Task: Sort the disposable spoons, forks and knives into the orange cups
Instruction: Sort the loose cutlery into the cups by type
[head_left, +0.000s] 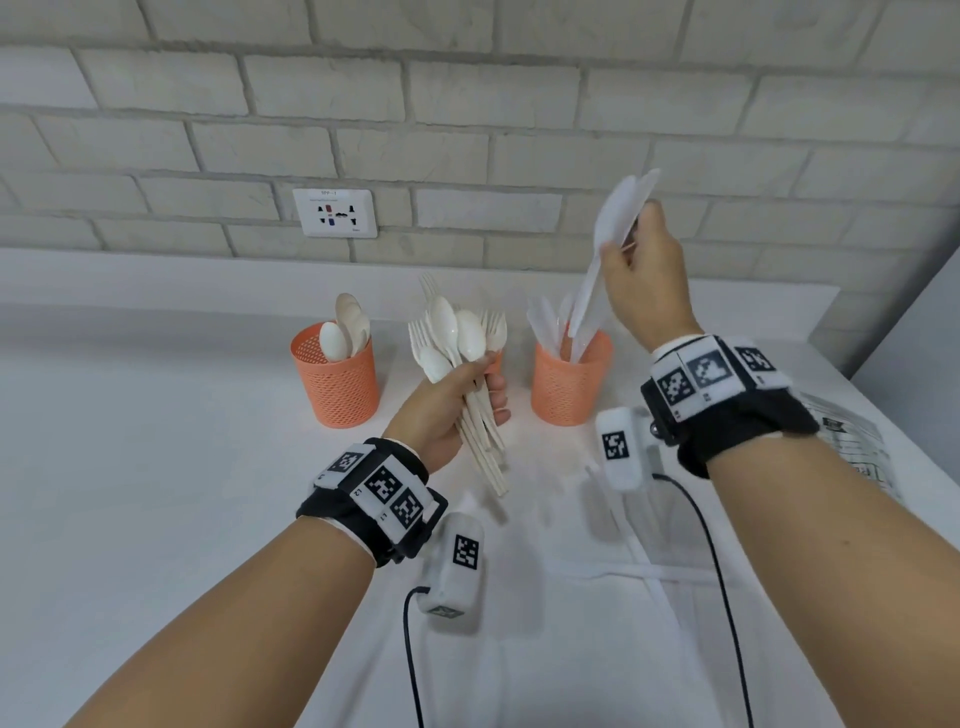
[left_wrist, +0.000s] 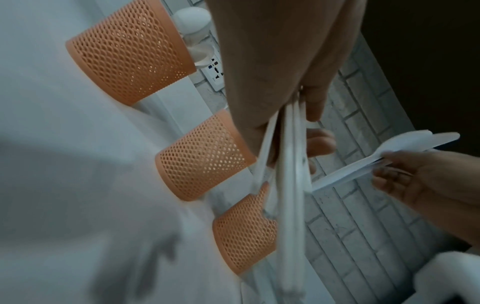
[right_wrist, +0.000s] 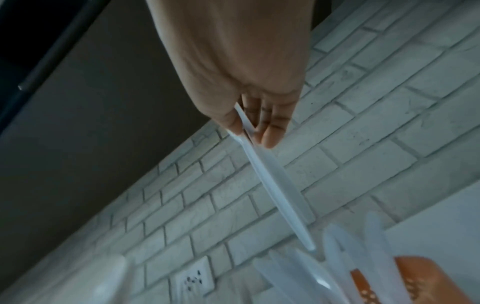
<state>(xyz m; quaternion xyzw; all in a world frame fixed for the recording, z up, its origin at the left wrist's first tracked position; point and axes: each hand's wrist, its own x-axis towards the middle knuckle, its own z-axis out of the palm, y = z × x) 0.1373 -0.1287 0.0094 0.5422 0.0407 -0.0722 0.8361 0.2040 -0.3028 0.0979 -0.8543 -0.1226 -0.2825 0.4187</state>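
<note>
Three orange mesh cups stand in a row on the white counter. The left cup (head_left: 337, 379) (left_wrist: 130, 51) holds spoons. Most of the middle cup (left_wrist: 205, 154) is hidden behind my left hand (head_left: 457, 395), which grips a bunch of white spoons and forks (head_left: 457, 338) by the handles (left_wrist: 291, 185). The right cup (head_left: 569, 379) (left_wrist: 244, 232) (right_wrist: 426, 281) holds knives. My right hand (head_left: 639, 270) (right_wrist: 257, 127) pinches two white knives (head_left: 608, 244) (right_wrist: 280, 193) (left_wrist: 376, 162), their lower ends hanging just above the right cup's mouth.
A white brick wall with a power socket (head_left: 335, 213) rises right behind the cups. A printed plastic bag (head_left: 852, 447) lies at the counter's right edge. Black cables (head_left: 711, 561) run from both wrist cameras across the near counter.
</note>
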